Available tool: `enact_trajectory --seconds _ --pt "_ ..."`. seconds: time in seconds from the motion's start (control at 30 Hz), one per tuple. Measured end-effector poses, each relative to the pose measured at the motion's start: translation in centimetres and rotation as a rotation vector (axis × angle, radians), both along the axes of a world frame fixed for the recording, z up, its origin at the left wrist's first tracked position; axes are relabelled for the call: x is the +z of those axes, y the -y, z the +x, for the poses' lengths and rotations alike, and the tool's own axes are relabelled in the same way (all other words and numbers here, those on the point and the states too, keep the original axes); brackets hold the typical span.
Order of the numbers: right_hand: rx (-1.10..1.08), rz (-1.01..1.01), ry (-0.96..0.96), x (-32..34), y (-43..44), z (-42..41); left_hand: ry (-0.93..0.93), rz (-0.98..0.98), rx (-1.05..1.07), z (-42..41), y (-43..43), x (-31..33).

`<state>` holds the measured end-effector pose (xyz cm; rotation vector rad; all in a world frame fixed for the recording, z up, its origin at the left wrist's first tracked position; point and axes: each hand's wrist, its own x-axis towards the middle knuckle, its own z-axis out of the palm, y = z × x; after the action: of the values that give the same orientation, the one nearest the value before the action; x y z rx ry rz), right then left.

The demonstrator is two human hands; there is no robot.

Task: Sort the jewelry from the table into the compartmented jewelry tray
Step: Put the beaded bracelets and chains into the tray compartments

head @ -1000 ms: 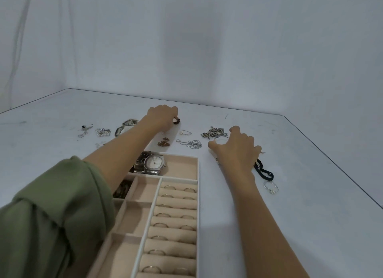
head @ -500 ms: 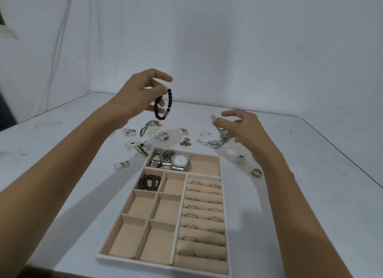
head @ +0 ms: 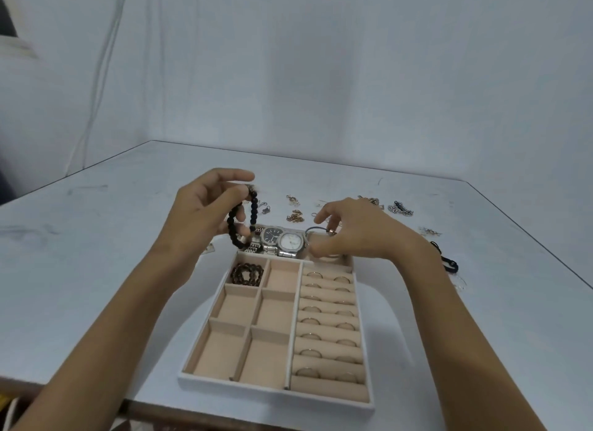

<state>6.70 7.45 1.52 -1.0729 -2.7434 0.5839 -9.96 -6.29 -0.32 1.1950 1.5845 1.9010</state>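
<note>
The beige compartmented tray [head: 276, 386] lies on the white table in front of me. My left hand [head: 205, 215] pinches a black beaded bracelet [head: 253, 217] that hangs above the tray's far left corner. My right hand [head: 356, 231] pinches a thin silver bangle [head: 316, 230] over the far right compartment. Two watches [head: 282, 239] lie in the far compartment, a brown beaded bracelet [head: 246, 274] in a small left one. Several rings [head: 313, 274] sit in the ring rolls on the right.
Loose jewelry lies on the table beyond the tray: gold clasps [head: 295, 218], a silver chain [head: 400, 209], small pieces [head: 430, 231] and a black cord [head: 447, 263] to the right. The table's front edge runs just below the tray.
Both hands came back from the table toward the tray. The left hand carries the black beaded bracelet lower and nearer; the right hand now holds a bangle over the far right compartment.
</note>
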Motion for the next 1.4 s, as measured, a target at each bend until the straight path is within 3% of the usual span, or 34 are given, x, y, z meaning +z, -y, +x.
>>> enact_trajectory --seconds 0.47,0.67,1.17,1.4 --pt "0.113 0.035 0.160 0.5 0.2 0.5 0.008 -0.003 -0.017 0.2 0.4 -0.5" --pt "-0.033 0.113 -0.046 0.8 -1.2 1.3 0.019 0.010 -0.020 0.2 0.5 -0.5" --pt "-0.092 0.210 0.033 0.0 -0.3 0.0 0.016 0.000 -0.022 0.2 0.5 -0.6" --pt "0.008 0.128 -0.070 0.1 -0.4 0.1 0.000 -0.014 -0.017 -0.1 0.5 -0.7"
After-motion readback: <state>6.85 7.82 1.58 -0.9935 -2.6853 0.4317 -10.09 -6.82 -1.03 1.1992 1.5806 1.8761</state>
